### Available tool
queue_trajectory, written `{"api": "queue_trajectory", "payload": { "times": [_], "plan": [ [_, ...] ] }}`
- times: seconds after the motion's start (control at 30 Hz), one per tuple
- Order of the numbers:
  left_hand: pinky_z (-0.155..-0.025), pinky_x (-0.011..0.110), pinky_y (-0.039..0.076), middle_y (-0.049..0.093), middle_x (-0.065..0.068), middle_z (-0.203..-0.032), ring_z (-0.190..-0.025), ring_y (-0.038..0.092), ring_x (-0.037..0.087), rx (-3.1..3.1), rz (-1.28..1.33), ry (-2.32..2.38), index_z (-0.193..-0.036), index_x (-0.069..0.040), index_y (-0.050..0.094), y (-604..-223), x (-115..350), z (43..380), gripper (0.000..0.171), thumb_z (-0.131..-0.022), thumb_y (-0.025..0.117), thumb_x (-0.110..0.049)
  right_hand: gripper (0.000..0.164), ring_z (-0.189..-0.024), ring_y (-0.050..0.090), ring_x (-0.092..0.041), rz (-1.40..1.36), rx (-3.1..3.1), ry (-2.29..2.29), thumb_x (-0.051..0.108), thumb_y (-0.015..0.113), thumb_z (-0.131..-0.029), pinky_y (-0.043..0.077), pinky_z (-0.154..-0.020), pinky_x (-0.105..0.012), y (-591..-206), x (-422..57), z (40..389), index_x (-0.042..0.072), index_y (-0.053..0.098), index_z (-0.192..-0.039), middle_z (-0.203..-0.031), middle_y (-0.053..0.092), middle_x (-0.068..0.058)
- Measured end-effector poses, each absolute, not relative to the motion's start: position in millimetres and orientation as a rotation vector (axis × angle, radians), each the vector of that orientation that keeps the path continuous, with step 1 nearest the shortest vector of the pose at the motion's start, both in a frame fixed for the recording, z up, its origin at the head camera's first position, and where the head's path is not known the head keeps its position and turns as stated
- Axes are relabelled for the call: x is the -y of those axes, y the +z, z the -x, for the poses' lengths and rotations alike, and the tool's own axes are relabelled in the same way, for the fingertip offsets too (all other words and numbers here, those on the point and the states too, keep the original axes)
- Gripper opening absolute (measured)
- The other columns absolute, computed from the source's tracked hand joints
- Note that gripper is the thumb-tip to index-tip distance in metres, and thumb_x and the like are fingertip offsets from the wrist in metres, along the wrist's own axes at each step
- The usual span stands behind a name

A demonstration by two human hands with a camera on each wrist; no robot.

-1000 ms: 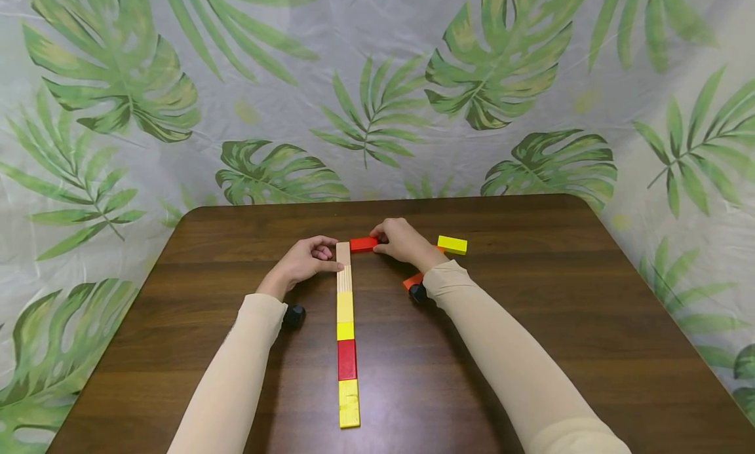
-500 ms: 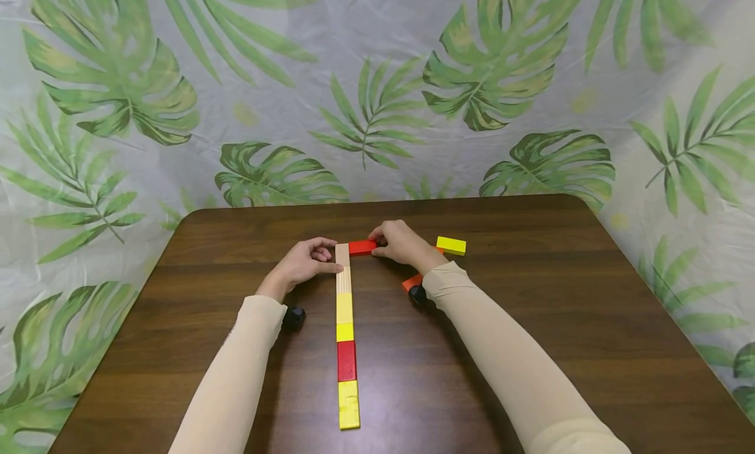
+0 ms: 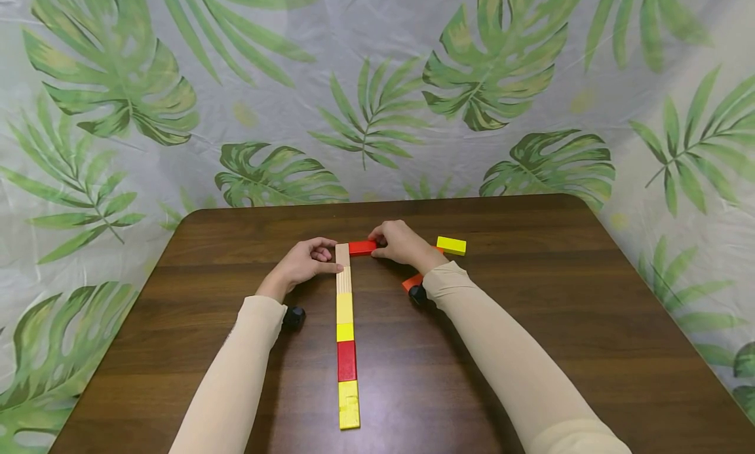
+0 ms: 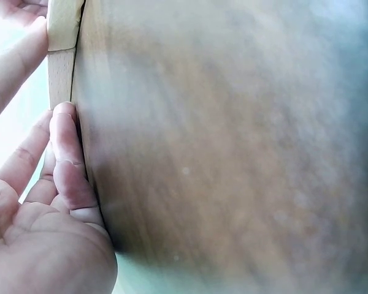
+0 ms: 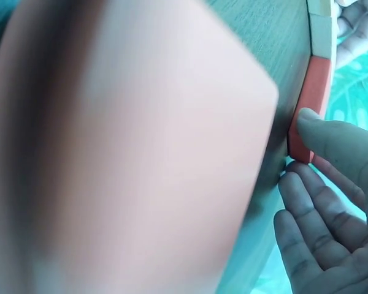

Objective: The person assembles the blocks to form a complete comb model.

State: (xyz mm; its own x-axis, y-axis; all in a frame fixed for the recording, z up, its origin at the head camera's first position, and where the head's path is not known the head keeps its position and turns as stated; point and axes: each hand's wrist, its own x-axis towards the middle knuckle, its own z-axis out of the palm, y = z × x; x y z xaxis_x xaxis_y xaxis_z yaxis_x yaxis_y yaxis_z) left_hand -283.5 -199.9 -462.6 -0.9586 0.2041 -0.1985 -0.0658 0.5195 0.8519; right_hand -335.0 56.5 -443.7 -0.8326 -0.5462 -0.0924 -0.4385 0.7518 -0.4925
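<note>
My right hand [image 3: 401, 242] pinches the right end of a red block [image 3: 361, 247] between thumb and fingers. The block's left end meets the side of a plain wooden block [image 3: 343, 253], making a corner. Around that wooden block my left hand [image 3: 299, 261] sets its thumb and index finger, the thumb near the seam with the following block. In the left wrist view, the other fingers [image 4: 67, 153] lie loosely bent along the tabletop. The right wrist view shows my thumb on the red block's [image 5: 316, 82] face, with the lower fingers spread beneath.
A straight row runs toward me: a striped wooden block [image 3: 343, 280], a pale yellow one [image 3: 345, 308], a yellow one [image 3: 345, 332], a dark red one [image 3: 347, 360] and another yellow one [image 3: 349, 405]. A loose yellow block [image 3: 451, 245] and partly hidden orange pieces [image 3: 412, 283] lie right.
</note>
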Motion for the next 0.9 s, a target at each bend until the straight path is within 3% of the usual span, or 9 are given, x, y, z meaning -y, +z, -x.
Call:
{"api": "queue_trajectory", "payload": {
  "times": [0.67, 0.9],
  "plan": [
    [-0.089, 0.030, 0.046, 0.059, 0.003, -0.105, -0.100, 0.053, 0.021, -2.490, -0.127, 1.416, -0.143, -0.006, 0.064, -462, 200, 282, 0.059, -0.091, 0.088, -0.020, 0.046, -0.127, 0.067, -0.030, 0.802, -2.630, -0.649, 0.022, 0.078, -0.101, 0.054, -0.112, -0.042, -430, -79, 332, 0.004, 0.068, -0.142, -0.136, 0.072, -0.014],
    [-0.089, 0.030, 0.046, 0.059, 0.003, -0.105, -0.101, 0.052, 0.021, -2.493, -0.129, 1.410, -0.143, -0.006, 0.063, -463, 200, 283, 0.059, -0.091, 0.088, -0.020, 0.040, -0.124, 0.070, -0.029, 0.853, -2.584, -0.648, 0.020, 0.076, -0.102, 0.056, -0.108, -0.042, -423, -97, 329, 0.005, 0.071, -0.139, -0.134, 0.074, -0.012]
  ]
}}
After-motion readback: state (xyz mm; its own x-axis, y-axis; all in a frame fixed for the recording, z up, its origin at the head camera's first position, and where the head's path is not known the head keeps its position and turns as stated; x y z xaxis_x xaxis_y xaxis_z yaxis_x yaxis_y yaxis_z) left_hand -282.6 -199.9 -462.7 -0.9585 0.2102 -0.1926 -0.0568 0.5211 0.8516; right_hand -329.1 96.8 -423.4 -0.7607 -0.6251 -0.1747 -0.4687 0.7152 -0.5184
